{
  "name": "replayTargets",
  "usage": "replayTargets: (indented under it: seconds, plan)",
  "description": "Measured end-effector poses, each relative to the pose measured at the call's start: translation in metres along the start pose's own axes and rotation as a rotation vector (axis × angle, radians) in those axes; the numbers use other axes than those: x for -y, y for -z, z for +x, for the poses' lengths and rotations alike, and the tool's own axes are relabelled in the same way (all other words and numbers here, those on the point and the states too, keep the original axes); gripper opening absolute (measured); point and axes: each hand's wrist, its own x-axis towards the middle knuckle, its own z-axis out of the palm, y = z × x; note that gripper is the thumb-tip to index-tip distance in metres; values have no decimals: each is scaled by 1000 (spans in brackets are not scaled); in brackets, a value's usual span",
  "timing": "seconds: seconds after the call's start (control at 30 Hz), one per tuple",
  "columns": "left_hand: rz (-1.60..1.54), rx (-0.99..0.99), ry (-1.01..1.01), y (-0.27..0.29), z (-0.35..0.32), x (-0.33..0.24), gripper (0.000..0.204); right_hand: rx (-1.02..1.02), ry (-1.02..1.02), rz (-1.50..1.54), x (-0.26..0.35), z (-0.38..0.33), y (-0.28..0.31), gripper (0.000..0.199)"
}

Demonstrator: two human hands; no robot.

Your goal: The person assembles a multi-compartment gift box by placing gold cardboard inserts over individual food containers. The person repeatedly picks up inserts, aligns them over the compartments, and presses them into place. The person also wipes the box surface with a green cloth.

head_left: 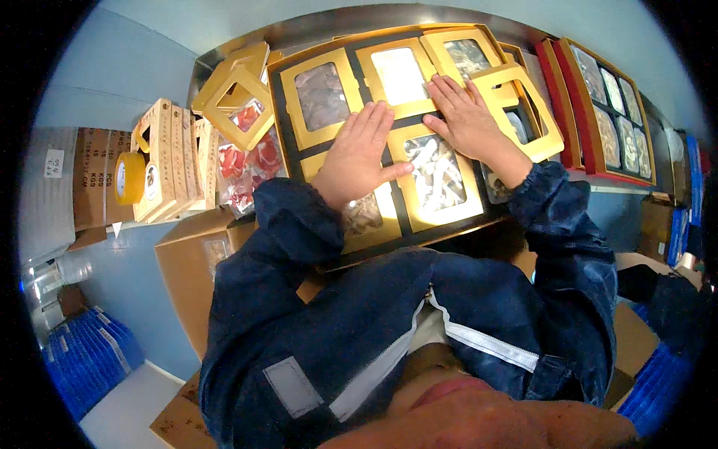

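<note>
Both hands flat, fingers spread, gripping nothing: left hand (pixel 357 152) and right hand (pixel 469 120) press gold window boxes (pixel 436 173) in black tray (pixel 283 112).

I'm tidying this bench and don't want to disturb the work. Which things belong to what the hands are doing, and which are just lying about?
In hand:
- left hand and right hand, both flat on the black gift tray
- gold window boxes set in it

Lying about:
- tape roll
- red tray
- cardboard cartons
- blue crates
</note>
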Motion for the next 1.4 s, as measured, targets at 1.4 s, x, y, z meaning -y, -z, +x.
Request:
replayTargets:
  seconds: [1.4]
  plan:
    - [373, -70, 307, -14, 75, 92, 86, 210, 420, -321, 29, 198, 18, 16]
